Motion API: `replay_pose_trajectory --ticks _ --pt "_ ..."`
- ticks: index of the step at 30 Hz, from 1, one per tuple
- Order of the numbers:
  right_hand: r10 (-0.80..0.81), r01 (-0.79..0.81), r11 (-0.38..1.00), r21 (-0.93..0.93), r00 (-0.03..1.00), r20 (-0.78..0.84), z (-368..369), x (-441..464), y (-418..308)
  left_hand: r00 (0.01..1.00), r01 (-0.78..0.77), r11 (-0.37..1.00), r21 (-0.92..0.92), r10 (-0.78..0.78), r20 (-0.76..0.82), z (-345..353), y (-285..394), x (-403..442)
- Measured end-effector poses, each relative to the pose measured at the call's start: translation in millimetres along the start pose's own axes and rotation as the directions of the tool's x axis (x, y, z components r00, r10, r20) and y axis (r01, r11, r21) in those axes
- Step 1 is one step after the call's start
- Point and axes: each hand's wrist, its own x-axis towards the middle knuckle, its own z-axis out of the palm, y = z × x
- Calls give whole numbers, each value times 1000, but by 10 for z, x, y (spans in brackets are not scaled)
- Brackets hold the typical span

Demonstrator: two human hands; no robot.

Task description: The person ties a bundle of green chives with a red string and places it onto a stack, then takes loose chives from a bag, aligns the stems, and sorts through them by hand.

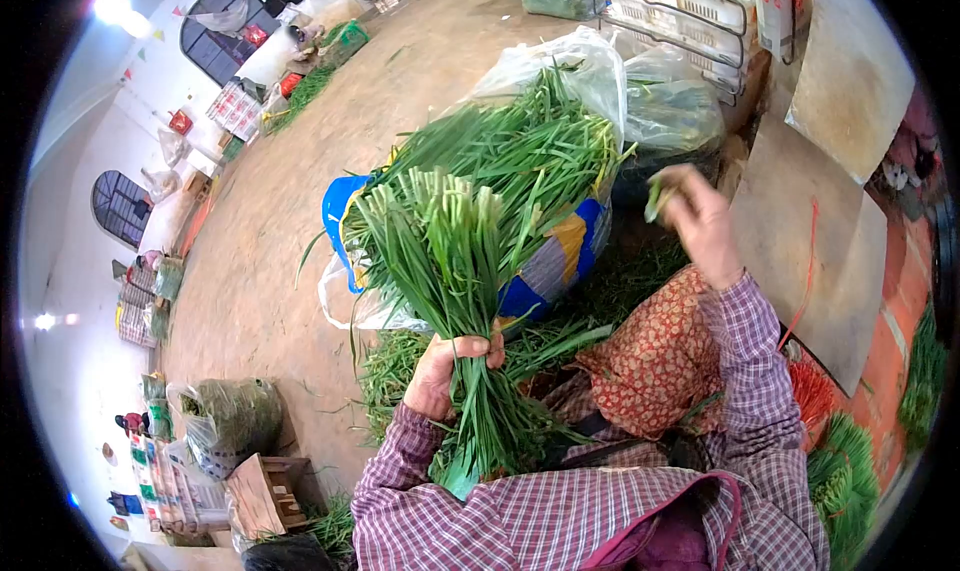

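Checked shirt: nearest item. Bunch of green stalks: held pale ends up, before the near edge of the blue-and-yellow sack. Left hand: fingers wrapped around the bunch. Right hand: slightly blurred, fingers pinching a small green scrap near the sack's right edge. Loose leaves: heaped within the sack. Clear bag: beyond its right edge.

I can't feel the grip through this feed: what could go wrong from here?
The left hand holds the green bunch with no tie visible, so it might come apart if that grip loosens. The bunch overlaps the heaped greens in this view; if they touch, the two could tangle.
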Motion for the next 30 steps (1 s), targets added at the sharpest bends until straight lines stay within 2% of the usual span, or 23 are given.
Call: replay_pose_trajectory --ticks 1,2,3,5,6,8,9,10,11,12,14,15,17,18,21,22,26,27,28,29,30 --pt "-98 145 934 -328 983 155 17 -99 48 1000 4 1000 2 -4 1 20 8 -6" --pt "-38 177 815 -552 966 255 59 -299 32 1000 -8 1000 -16 8 -10 62 31 -23" --pt "46 189 741 -645 943 330 71 -449 6 1000 -20 999 -33 19 -21 85 44 -25" --pt "176 68 870 -488 882 437 89 -514 -107 999 -33 998 -48 33 3 74 42 9" --pt "179 65 872 -485 880 439 101 -481 -196 999 -46 997 -65 47 26 62 32 16" --pt "445 -318 893 -317 726 524 153 -386 -387 997 -51 996 -77 55 50 42 25 14" --pt "446 -321 893 -316 728 521 214 -374 -406 999 -36 997 -62 39 38 30 33 15" --pt "235 -186 971 -150 858 457 290 -370 -402 999 -21 999 -48 22 26 26 40 12" --pt "17 -18 1000 1 937 349 366 -357 -406 999 -20 999 -45 21 29 34 43 6" --pt "17 -18 1000 1 938 347 441 -320 -423 1000 -25 999 -26 26 14 45 44 -4" --pt "72 -173 959 225 915 398 575 -203 -476 1000 -28 1000 -4 29 3 62 40 -6" --pt "73 -174 959 225 916 394 625 -140 -516 999 -29 1000 11 29 -16 73 30 1" --pt "144 -327 879 348 876 460 717 -21 -595 999 -30 999 29 31 -36 100 31 -3" --pt "144 -327 878 350 878 457 769 11 -605 1000 -21 997 78 23 -20 124 45 -15" --pt "198 -347 806 479 921 334 941 76 -598 999 -30 993 117 27 29 148 44 -26" --pt "194 -302 792 531 949 250 966 56 -661 998 -36 992 118 28 64 137 49 -32" --pt "170 -220 876 429 974 152 740 132 -699 993 -42 993 110 30 111 67 33 -45" --pt "161 -153 842 517 987 29 618 213 -702 990 -36 995 88 23 141 15 13 -38" --pt "187 -134 890 435 979 -81 427 311 -630 990 -36 996 86 24 137 -23 1 -41" --pt "262 -161 888 432 947 -185 220 398 -627 992 -41 997 69 32 120 -58 -8 -48" --pt "173 -66 933 353 944 -281 20 501 -434 994 -46 998 50 41 102 -88 -16 -69"
